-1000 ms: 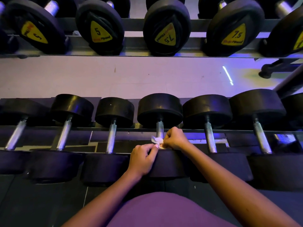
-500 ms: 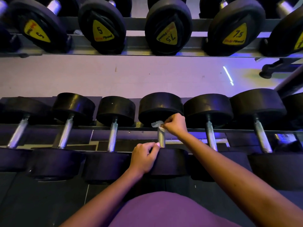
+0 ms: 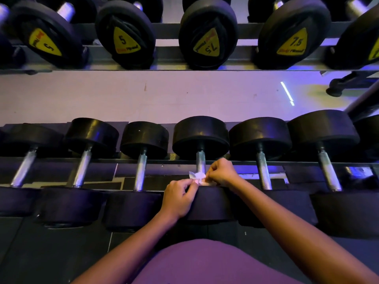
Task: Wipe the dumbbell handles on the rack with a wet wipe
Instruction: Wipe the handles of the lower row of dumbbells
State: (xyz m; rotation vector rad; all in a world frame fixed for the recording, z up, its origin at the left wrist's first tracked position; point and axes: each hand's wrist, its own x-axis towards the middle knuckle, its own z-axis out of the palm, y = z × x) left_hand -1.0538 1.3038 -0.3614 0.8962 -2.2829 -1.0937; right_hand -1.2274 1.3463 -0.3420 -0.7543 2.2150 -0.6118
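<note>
The dumbbell handle [image 3: 200, 160] is lying on the lower rack row, its long axis running 12 to 6 o'clock. The right hand [image 3: 222, 173] is pinching the wet wipe [image 3: 197, 175] against the handle's near end. The left hand [image 3: 179, 196], fingers curled, is nipping the wipe's 7 o'clock edge. The far head [image 3: 200, 136] and near head [image 3: 211, 203] are bounding the stroke. Neighbouring handles at 9 o'clock [image 3: 141, 171] and 3 o'clock [image 3: 263, 171] are standing apart, leaving gaps.
</note>
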